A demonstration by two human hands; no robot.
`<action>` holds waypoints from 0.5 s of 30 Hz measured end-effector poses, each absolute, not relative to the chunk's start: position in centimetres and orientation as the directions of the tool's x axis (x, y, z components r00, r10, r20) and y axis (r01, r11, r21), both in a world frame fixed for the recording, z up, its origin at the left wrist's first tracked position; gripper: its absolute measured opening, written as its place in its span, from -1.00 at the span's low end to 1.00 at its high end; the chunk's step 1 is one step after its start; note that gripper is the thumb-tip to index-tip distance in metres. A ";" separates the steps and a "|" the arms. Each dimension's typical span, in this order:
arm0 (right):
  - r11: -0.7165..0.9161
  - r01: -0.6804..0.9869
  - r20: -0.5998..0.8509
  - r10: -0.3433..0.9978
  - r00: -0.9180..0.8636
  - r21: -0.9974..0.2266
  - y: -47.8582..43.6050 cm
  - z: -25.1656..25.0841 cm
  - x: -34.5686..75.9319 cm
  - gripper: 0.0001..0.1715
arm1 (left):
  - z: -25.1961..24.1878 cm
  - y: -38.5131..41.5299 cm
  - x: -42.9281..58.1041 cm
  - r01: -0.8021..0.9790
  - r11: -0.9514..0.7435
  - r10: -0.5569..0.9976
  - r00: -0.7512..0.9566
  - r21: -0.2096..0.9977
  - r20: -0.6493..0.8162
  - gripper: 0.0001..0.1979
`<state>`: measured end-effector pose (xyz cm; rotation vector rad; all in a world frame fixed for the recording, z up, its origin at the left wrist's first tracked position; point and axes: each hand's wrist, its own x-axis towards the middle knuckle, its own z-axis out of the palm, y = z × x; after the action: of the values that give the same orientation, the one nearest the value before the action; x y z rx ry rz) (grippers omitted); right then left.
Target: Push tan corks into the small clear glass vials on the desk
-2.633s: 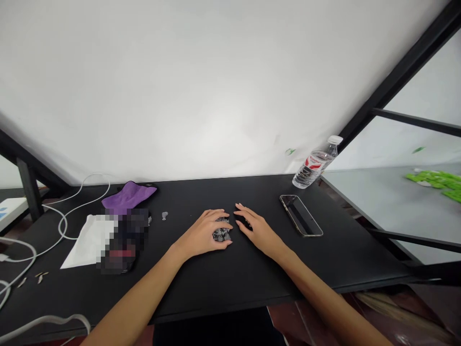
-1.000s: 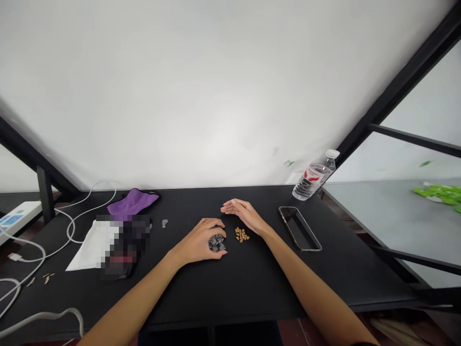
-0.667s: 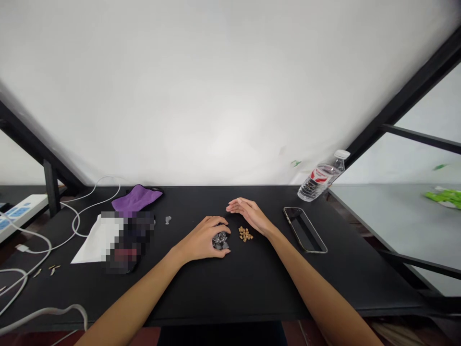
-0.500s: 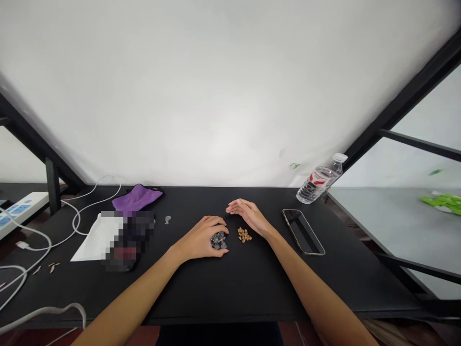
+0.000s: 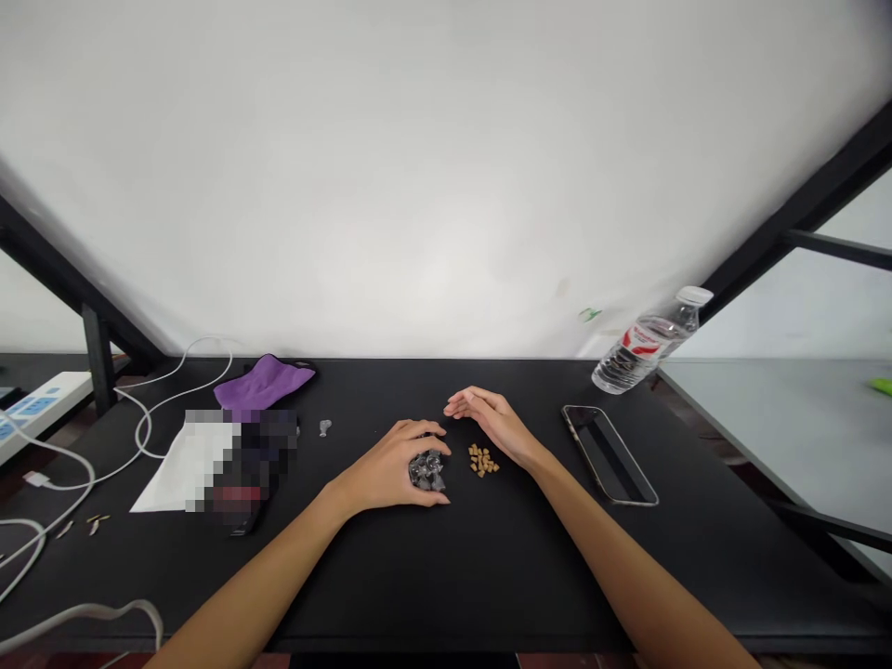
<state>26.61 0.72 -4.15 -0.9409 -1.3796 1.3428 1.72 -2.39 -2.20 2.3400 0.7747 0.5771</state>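
My left hand [image 5: 395,466] rests on the black table with its fingers and thumb curved apart around a small pile of shiny grey, see-through pieces [image 5: 427,470]. The pile lies against the inside of the fingers, and part of it is hidden by the hand. My right hand [image 5: 493,420] is held on edge, its fingers stretched out and slightly bent, pointing left. Just in front of its wrist sits a loose heap of small brown chunks [image 5: 483,461], apart from both hands. A single clear piece [image 5: 324,427] lies farther left.
At right are a phone [image 5: 610,455] and a tilted-looking water bottle [image 5: 648,344]. To the left lie a purple cloth [image 5: 265,384], white paper [image 5: 171,469], a blurred-out dark object [image 5: 255,474], white cables [image 5: 76,613] and a power strip [image 5: 42,409]. A white wall [image 5: 418,186] stands behind.
The view has shifted slightly, so things at right appear farther right. Both hands keep nearly the same pose beside the same piles; the left fingers look slightly wider apart.
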 end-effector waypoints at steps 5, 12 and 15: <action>0.130 -0.056 0.140 0.963 -0.229 -0.990 0.7 -4.1 26.6 -0.59 | -1.9 -2.7 1.8 0.405 -0.590 0.700 0.687 0.699 0.193 -0.50; 0.178 -0.026 0.180 0.969 -0.171 -0.984 0.5 -4.1 26.7 -0.63 | -3.2 -1.5 2.0 0.410 -0.577 0.806 0.426 0.707 0.410 -0.80; 0.201 -0.008 0.199 0.966 -0.165 -0.980 0.5 -4.2 26.7 -0.64 | -3.3 -1.2 2.1 0.414 -0.577 0.815 0.359 0.704 0.455 -0.82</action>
<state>26.72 0.54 -4.20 -0.9813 -1.4249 1.1702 2.06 -1.16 -3.29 2.1505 1.0652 1.1200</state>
